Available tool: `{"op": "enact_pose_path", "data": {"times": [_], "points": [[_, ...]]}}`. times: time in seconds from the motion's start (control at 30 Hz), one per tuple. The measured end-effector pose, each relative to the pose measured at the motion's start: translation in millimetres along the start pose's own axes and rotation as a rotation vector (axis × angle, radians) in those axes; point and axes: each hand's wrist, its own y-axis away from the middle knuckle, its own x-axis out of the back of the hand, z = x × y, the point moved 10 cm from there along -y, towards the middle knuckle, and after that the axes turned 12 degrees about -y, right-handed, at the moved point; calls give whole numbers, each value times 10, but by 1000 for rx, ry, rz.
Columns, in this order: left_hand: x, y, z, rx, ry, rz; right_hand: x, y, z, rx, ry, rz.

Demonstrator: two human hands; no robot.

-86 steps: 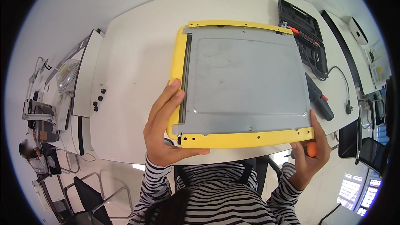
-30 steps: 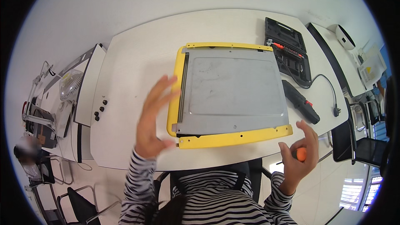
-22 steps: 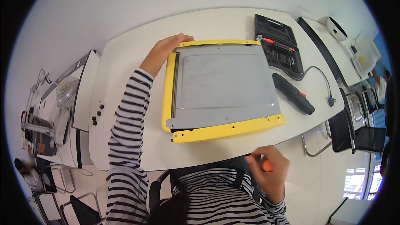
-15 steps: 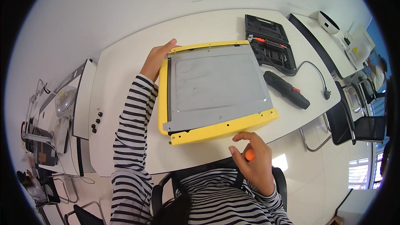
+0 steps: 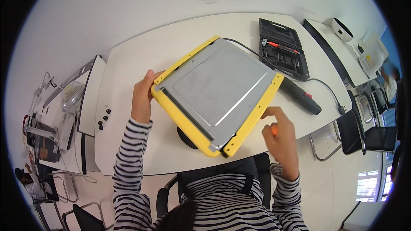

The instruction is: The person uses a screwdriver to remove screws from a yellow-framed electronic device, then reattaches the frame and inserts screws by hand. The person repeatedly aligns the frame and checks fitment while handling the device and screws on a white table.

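A flat, boxy appliance (image 5: 220,81) with a grey metal panel and yellow side strips sits turned at an angle above the white table. A dark rounded part (image 5: 186,138) shows beneath its lower left edge. My left hand (image 5: 143,96) holds the appliance's left corner, its fingers partly hidden along the edge. My right hand (image 5: 280,139) is closed round an orange handle (image 5: 274,129); the rest of that tool is hidden in my palm. The curled index finger of this hand reaches to the right yellow strip.
Right of the appliance lie a black corded power tool (image 5: 299,96) and an opened black bit case (image 5: 284,49). Several small black knobs (image 5: 104,119) rest on the table at left. A black chair (image 5: 379,137) stands at right, and a caged lamp or fan (image 5: 72,96) at far left.
The appliance has turned counter-clockwise, its front left corner swinging toward me and to the right. My left hand has moved down and left with its corner; my right hand has risen to the right strip.
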Motion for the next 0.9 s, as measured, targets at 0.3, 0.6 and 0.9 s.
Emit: {"op": "enact_pose_path", "data": {"times": [0.3,0.6,0.9], "points": [[47,697,136,-53,-1,95,31,-613,66,46,18,-96],[-191,1221,164,-149,94,95,-264,-1240,216,76,-152,-404],[-351,1593,263,-368,-42,217,-643,-1515,170,-82,-344,-544]]}}
